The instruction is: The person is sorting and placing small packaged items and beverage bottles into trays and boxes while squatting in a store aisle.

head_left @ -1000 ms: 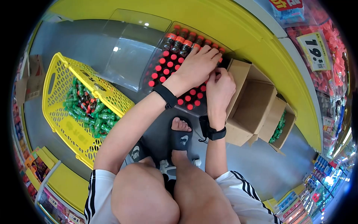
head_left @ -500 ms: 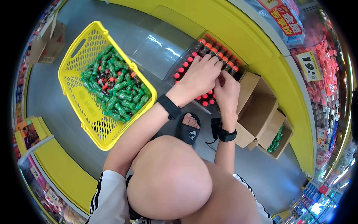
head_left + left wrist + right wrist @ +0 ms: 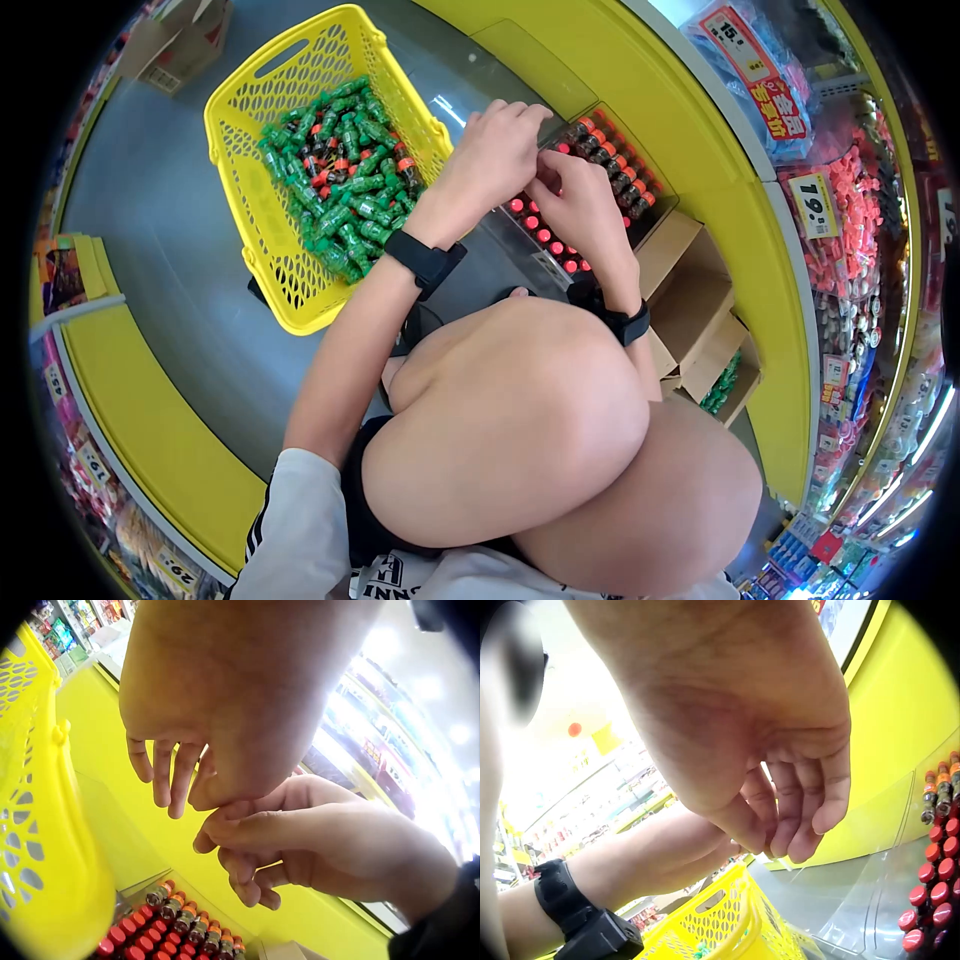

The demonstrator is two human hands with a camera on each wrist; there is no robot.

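My left hand and right hand meet at the fingertips above the near left part of a clear case of small dark bottles with red caps. In the left wrist view, the left hand hangs with bent, relaxed fingers, and the thumb and forefinger of the right hand touch its thumb. Loosely curled fingers show on the right hand in the right wrist view. No object is visible in either hand; the contact point is partly hidden.
A yellow basket of small green and dark bottles stands left of the case. Open cardboard boxes are at its right, one holding green bottles. A yellow shelf base runs behind. Knees are close below the hands.
The head view has shifted, bringing the basket higher and closer to the hands. Both hands have lifted off the bottles and moved left, still together.
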